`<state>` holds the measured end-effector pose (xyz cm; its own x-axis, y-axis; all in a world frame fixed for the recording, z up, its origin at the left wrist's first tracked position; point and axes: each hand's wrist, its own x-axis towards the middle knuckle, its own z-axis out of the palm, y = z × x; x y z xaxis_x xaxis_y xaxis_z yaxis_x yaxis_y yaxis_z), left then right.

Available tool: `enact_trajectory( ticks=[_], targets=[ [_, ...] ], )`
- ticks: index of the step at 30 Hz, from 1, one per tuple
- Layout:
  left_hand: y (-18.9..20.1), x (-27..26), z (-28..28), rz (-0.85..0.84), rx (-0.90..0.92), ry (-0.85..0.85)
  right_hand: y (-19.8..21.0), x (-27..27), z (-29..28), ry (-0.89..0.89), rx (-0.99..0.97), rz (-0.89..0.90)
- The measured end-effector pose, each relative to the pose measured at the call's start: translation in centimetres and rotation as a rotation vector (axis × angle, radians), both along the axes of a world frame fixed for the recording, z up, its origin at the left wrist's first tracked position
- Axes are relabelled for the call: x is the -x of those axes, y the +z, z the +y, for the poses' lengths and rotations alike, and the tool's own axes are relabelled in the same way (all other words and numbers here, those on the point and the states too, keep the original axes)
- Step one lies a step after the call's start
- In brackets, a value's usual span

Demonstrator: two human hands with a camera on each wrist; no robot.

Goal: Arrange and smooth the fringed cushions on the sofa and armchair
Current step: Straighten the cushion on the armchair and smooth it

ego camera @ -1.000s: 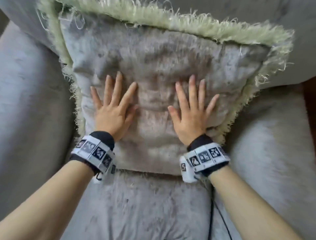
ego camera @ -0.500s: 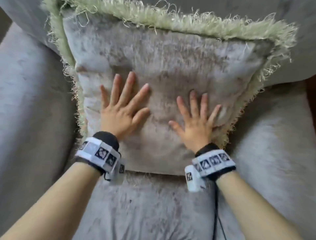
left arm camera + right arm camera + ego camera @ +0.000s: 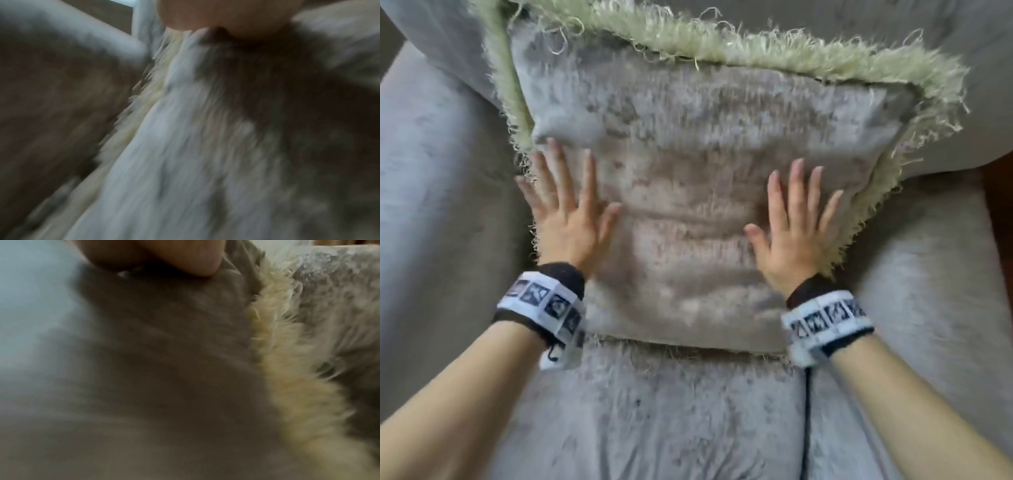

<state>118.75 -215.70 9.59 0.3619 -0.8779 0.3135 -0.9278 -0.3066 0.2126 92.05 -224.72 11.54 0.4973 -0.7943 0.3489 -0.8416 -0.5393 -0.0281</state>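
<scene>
A grey-beige velvet cushion edged with a pale green fringe leans against the armchair's backrest. My left hand lies flat on its left side with fingers spread, close to the left fringe. My right hand presses flat on its right side, fingers straight, beside the right fringe. Both wrist views are blurred: the left wrist view shows the cushion and its fringe under the palm, and in the right wrist view the fringe runs past the cushion fabric.
The armchair's grey velvet seat stretches below the cushion. Padded armrests rise at the left and right. A black cable hangs from my right wristband across the seat.
Both hands have slid outward across the cushion face, the left toward the left fringe and the right toward the right fringe. The cushion stays in place against the backrest.
</scene>
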Motion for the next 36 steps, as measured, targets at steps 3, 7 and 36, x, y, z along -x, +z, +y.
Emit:
enact_trajectory(
  ticks=[3,7,36],
  targets=[
    [1.3,5.4,-1.2,-0.235,0.259,-0.462,0.6,-3.2,4.1,0.168,0.155,-0.171],
    [-0.4,2.6,-3.4,-0.009,-0.100,-0.128,-0.5,-0.7,-3.5,-0.011,0.039,0.135],
    [0.2,2.3,-3.6,0.095,-0.149,0.075,-1.7,1.7,-3.2,-0.410,-0.141,-0.122]
  ],
)
